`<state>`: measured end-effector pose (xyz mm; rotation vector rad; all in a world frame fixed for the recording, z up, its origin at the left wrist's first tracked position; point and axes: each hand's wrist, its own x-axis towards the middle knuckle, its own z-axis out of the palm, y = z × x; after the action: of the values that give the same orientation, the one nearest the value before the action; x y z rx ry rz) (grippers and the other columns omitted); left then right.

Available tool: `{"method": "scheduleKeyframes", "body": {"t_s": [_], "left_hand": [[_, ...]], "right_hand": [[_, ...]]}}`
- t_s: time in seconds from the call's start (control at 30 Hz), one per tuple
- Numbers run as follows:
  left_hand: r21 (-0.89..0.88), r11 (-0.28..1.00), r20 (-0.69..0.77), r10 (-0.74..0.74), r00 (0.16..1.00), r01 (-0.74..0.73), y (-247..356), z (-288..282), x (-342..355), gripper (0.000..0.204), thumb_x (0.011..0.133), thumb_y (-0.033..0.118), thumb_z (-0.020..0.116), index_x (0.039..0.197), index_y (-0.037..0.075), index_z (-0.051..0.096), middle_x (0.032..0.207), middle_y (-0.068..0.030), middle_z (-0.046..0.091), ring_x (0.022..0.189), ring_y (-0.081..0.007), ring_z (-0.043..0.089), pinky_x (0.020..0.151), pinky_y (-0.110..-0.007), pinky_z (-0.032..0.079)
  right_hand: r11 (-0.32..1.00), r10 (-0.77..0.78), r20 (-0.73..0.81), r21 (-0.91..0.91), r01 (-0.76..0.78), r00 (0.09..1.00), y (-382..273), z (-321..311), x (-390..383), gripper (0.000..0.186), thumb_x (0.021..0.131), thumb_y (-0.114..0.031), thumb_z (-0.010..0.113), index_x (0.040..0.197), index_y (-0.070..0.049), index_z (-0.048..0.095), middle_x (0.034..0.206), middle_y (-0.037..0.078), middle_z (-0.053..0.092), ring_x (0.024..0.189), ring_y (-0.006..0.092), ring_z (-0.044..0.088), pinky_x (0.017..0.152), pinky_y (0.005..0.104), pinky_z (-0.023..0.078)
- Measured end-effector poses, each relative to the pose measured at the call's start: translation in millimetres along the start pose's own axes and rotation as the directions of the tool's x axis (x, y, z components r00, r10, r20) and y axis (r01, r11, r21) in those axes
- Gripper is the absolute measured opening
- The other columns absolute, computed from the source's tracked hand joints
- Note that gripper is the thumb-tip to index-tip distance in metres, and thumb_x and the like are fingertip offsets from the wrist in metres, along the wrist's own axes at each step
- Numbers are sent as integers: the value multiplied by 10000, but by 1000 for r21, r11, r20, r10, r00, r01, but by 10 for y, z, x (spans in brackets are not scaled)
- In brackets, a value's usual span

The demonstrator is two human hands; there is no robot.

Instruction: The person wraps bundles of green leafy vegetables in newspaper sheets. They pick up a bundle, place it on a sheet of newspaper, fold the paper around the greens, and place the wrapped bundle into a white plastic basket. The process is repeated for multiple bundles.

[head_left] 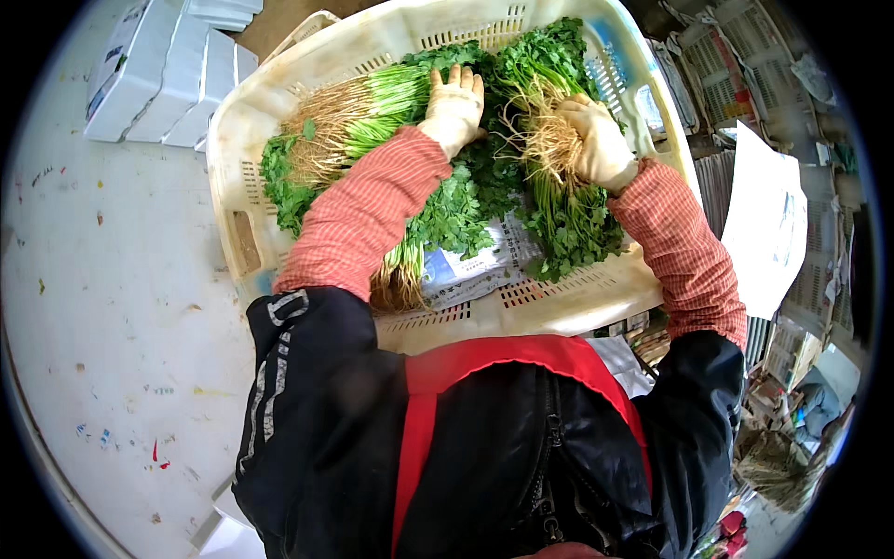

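Observation:
Bunches of leafy greens with thin pale stems and brown roots, which look like coriander [396, 93], lie in a large cream plastic crate [317, 61]. My left hand [454, 107], in a pale glove, rests on the greens at the middle, its fingers stretched out and holding nothing. In the right half of the crate, my right hand [596, 140], gloved too, is closed around the root end of a coriander bunch [549, 140]. Its fingertips are partly hidden by the roots. A printed plastic sheet [484, 256] shows under the leaves at the near side.
White boxes [163, 79] stand at the far left on a pale, stained surface [121, 298]. Right of the crate are a white sheet [765, 219], stacked slotted crates [736, 56] and cluttered items [792, 419] lower down.

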<state>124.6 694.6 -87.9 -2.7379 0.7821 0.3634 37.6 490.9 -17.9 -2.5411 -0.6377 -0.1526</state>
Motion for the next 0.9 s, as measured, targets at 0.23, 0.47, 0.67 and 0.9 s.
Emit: {"method": "scheduleKeyframes", "body": {"t_s": [0.23, 0.47, 0.67, 0.9], "left_hand": [[76, 997, 121, -8, 993, -1, 249, 62, 430, 470, 869, 249, 481, 1291, 39, 475, 1394, -208, 354, 1316, -378, 277, 1008, -631, 209], [234, 970, 152, 30, 988, -65, 272, 60, 407, 438, 878, 257, 467, 1251, 34, 519, 1361, -228, 394, 1283, -417, 310, 989, -663, 212], [361, 926, -26, 127, 992, -109, 393, -100, 281, 379, 857, 301, 499, 1142, 79, 616, 1219, -226, 533, 1173, -412, 447, 971, -641, 260], [295, 938, 14, 185, 983, -181, 390, -326, 150, 192, 852, 252, 548, 889, 128, 689, 809, -50, 647, 719, -235, 590, 609, -499, 404]], "right_hand": [[999, 22, 67, -48, -19, 997, 29, 11, -2, 430, 581, -61, 680, 995, 29, 606, 1068, 154, 599, 1044, 286, 511, 918, 382, 386], [998, 54, 160, -46, -47, 986, -38, 34, 71, 465, 558, -62, 720, 1000, 43, 620, 1083, 159, 612, 1056, 276, 527, 950, 390, 394], [997, 71, 62, -32, -70, 996, -204, -26, 107, 425, 539, 17, 624, 962, 51, 613, 1010, 168, 609, 991, 286, 538, 896, 383, 402], [992, 79, 51, -102, -73, 996, -161, 24, 103, 495, 599, -154, 752, 1046, 6, 611, 1048, 114, 614, 1022, 262, 518, 891, 367, 384]]}}
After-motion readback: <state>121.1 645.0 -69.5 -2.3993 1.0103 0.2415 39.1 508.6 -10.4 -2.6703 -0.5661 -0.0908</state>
